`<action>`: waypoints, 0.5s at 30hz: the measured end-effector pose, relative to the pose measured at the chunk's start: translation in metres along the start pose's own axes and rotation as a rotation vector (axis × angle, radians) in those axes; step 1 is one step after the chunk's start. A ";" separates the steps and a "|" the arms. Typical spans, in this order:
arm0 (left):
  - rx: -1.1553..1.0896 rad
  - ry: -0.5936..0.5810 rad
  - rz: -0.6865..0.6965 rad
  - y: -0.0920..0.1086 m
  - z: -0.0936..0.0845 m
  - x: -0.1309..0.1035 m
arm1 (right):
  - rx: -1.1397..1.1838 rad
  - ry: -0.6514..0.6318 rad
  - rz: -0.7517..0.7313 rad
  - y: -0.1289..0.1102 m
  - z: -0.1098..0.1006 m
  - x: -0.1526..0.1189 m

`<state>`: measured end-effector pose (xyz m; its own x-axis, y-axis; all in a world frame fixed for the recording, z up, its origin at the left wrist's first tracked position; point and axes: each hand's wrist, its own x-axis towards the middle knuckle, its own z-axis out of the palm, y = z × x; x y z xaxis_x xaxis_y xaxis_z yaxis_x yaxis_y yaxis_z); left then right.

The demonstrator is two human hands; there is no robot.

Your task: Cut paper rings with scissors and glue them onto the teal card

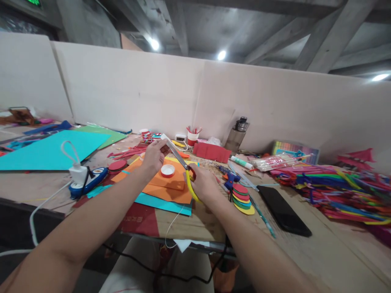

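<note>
"Yellow scissors [190, 189]: who has them?"

"Right grip [203, 183], fingers curled firmly around them, blades [179, 157] pointing away toward the left grip [155, 156]."

"And that left one?"

"Thumb and fingers pinched on a white strip [164, 138] near the blade tips. It's small and blurred, so paper is only my reading, and I can't tell whether the blades touch it."

"Below the grips?"

"A lid [168, 171] on orange card [175, 196], on the counter [332, 244]."

"Right of the right grip?"

"Stacked discs [242, 198], then a phone [284, 210] farther out."
</note>
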<state>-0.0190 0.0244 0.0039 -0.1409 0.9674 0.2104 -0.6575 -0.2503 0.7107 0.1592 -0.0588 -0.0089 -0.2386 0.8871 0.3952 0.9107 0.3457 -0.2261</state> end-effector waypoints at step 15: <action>0.127 0.063 -0.085 -0.019 0.000 -0.013 | 0.223 0.072 0.202 0.010 0.005 0.006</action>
<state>-0.0046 0.0168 -0.0119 -0.1371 0.9849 0.1060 -0.5706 -0.1660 0.8043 0.1655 -0.0484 -0.0134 -0.0288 0.9235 0.3825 0.8388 0.2304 -0.4932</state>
